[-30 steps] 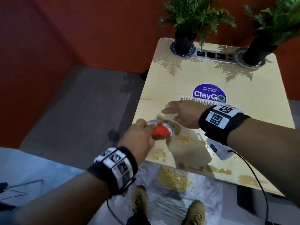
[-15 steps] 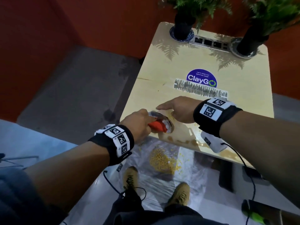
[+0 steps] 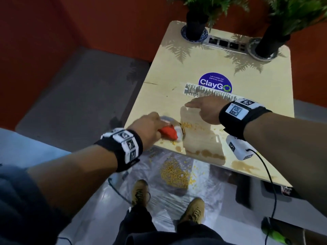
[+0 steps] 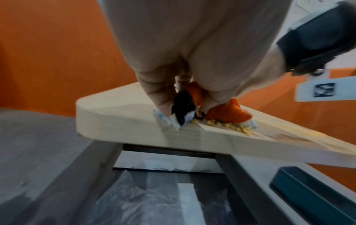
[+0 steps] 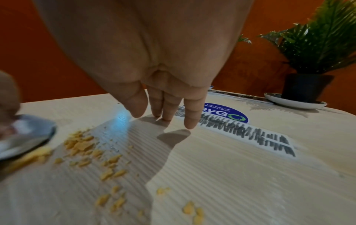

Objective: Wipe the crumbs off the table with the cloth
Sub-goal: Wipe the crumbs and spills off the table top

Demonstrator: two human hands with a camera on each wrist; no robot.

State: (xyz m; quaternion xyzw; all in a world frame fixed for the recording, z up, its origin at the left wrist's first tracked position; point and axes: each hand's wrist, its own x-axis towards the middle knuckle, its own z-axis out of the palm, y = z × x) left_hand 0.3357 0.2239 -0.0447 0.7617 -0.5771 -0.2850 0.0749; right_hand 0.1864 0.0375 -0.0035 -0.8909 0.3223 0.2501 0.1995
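Cloth (image 3: 169, 133), one, orange and white, bunched at the near left corner of the table (image 3: 247, 68), right at the near edge. Left hand (image 3: 149, 129) grips it, fingers curled round the wad; the left wrist view shows the cloth (image 4: 227, 113) squeezed between the fingers, with a white edge against the wood and crumbs (image 4: 221, 122) piled against it. Right hand (image 3: 205, 110) is loose, holding nothing, fingers straight; the right wrist view shows fingertips (image 5: 189, 123) on or just above the tabletop, contact not clear. Crumbs (image 3: 187, 124) are yellow, scattered in a short band on the table between the two hands, just right of the cloth. One bigger heap of crumbs (image 3: 175, 174) lies on a clear plastic sheet (image 3: 203, 200) on the floor under the near edge. Brownish stains (image 3: 205, 153) run along the near edge of the table. One round blue ClayGo sticker (image 3: 215, 84) sits mid-table, and one scribbled white strip (image 3: 198, 90) lies just near of it. Two potted plants (image 3: 196, 23) (image 3: 272, 43) stand at the far edge, each on a saucer, with one socket strip (image 3: 224, 43) between them. Two tan shoes (image 3: 140, 193) (image 3: 193, 209) on the plastic. Black wristbands with marker tags on both wrists.
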